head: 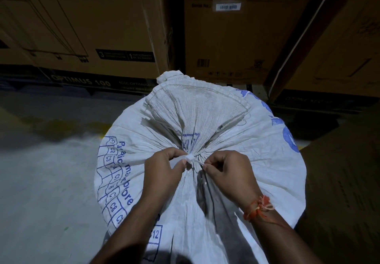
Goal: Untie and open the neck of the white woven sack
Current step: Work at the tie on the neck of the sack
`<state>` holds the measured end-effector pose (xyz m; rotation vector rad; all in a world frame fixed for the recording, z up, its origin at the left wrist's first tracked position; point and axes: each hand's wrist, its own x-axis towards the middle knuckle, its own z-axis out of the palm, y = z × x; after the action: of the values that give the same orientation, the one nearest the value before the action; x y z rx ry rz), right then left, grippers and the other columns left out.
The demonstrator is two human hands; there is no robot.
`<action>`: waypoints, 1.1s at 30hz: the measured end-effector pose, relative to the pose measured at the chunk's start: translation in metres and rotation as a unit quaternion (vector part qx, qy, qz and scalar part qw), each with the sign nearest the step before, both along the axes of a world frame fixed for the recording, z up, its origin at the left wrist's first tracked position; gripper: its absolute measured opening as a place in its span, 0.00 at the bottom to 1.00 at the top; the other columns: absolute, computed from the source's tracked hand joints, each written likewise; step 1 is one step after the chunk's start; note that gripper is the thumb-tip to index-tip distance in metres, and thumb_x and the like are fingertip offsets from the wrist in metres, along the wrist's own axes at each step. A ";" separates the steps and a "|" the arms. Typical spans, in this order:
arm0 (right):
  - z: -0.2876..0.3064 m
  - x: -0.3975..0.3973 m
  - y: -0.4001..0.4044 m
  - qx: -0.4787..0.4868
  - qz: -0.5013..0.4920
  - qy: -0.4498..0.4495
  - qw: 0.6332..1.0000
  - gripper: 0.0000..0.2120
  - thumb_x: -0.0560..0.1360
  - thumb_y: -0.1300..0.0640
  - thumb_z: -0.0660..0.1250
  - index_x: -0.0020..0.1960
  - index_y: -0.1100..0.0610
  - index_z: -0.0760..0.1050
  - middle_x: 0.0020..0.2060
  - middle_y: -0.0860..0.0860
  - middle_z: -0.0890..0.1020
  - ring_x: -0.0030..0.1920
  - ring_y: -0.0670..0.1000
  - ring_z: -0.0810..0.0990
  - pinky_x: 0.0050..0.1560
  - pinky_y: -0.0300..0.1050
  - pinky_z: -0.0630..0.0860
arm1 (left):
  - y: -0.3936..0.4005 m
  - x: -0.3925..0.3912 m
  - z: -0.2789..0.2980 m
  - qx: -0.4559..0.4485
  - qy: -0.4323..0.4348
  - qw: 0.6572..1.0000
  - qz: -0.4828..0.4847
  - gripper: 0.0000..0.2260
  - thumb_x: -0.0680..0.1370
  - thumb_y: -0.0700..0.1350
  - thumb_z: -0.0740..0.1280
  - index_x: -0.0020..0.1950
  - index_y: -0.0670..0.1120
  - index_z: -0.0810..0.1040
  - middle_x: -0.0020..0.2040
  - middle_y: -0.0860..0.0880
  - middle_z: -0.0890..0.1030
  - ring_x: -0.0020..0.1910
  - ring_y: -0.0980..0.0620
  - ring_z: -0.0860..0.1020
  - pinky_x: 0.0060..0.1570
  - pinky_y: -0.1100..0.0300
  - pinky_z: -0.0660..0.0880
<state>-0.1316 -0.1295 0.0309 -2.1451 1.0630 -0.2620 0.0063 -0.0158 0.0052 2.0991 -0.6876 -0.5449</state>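
I see the white woven sack (205, 132) bulging, its contents hidden, neck cinched by a white tie (190, 157); my left hand (162, 171) pinches its lock, my right hand (228, 173) its tail

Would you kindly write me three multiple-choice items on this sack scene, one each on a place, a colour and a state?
1. Where is the white tie?
A. at the gathered neck between both hands
B. on the floor
C. on a carton

2. What colour is the thread on the right wrist?
A. green
B. orange
C. black

3. How is the neck of the white woven sack?
A. spread open
B. cut off
C. still cinched shut

Key: 1 A, the left hand and right hand pinch it there; 2 B, orange strands show; 3 C, the cloth bunches at the tie.
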 end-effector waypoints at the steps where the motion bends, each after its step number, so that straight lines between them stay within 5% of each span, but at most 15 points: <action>1: 0.000 0.000 0.000 0.002 0.000 -0.003 1.000 0.05 0.73 0.56 0.74 0.38 0.52 0.85 0.30 0.46 0.84 0.33 0.43 0.81 0.35 0.30 0.69 | 0.000 0.000 0.000 -0.004 0.002 1.000 0.000 0.04 0.77 0.43 0.74 0.46 0.53 0.86 0.42 0.59 0.87 0.46 0.62 0.83 0.43 0.68 0.74; 11: -0.002 0.005 0.001 0.007 -0.005 -0.014 1.000 0.05 0.74 0.57 0.74 0.38 0.52 0.84 0.33 0.48 0.85 0.36 0.47 0.82 0.41 0.44 0.76 | 0.001 0.001 0.000 -0.010 0.023 1.000 0.018 0.04 0.77 0.43 0.75 0.46 0.53 0.87 0.42 0.57 0.87 0.46 0.60 0.84 0.46 0.61 0.79; 17: 0.000 0.004 0.001 -0.002 -0.005 -0.017 1.000 0.06 0.73 0.56 0.73 0.38 0.54 0.84 0.29 0.47 0.82 0.32 0.44 0.79 0.36 0.37 0.72 | 0.001 -0.002 0.005 -0.029 0.038 0.998 0.033 0.02 0.75 0.48 0.77 0.42 0.52 0.86 0.39 0.59 0.87 0.42 0.64 0.84 0.43 0.68 0.76; 21: 0.002 0.002 0.001 -0.014 0.001 -0.007 1.000 0.05 0.72 0.56 0.73 0.38 0.53 0.84 0.30 0.47 0.83 0.32 0.44 0.80 0.38 0.41 0.75 | 0.002 -0.004 0.007 -0.034 0.028 0.999 0.030 0.05 0.72 0.49 0.80 0.42 0.52 0.86 0.40 0.58 0.87 0.43 0.66 0.82 0.39 0.77 0.72; 26: -0.001 0.006 0.005 -0.025 0.021 -0.002 0.999 0.04 0.71 0.54 0.73 0.39 0.53 0.85 0.31 0.48 0.85 0.34 0.45 0.82 0.40 0.43 0.77 | 0.001 -0.006 0.005 -0.040 0.046 0.998 0.019 0.05 0.72 0.45 0.80 0.43 0.50 0.86 0.39 0.52 0.87 0.42 0.61 0.82 0.37 0.74 0.73; 33: -0.003 0.010 0.002 -0.009 0.010 -0.007 1.000 0.05 0.73 0.54 0.73 0.40 0.52 0.85 0.30 0.46 0.83 0.34 0.45 0.80 0.37 0.41 0.74 | 0.000 -0.002 0.000 -0.028 0.050 0.998 0.019 0.03 0.76 0.46 0.77 0.45 0.54 0.87 0.42 0.59 0.87 0.46 0.62 0.84 0.46 0.65 0.76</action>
<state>-0.1217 -0.1271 0.0283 -2.1647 1.0348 -0.2784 0.0047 -0.0157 0.0048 2.0142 -0.5978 -0.5978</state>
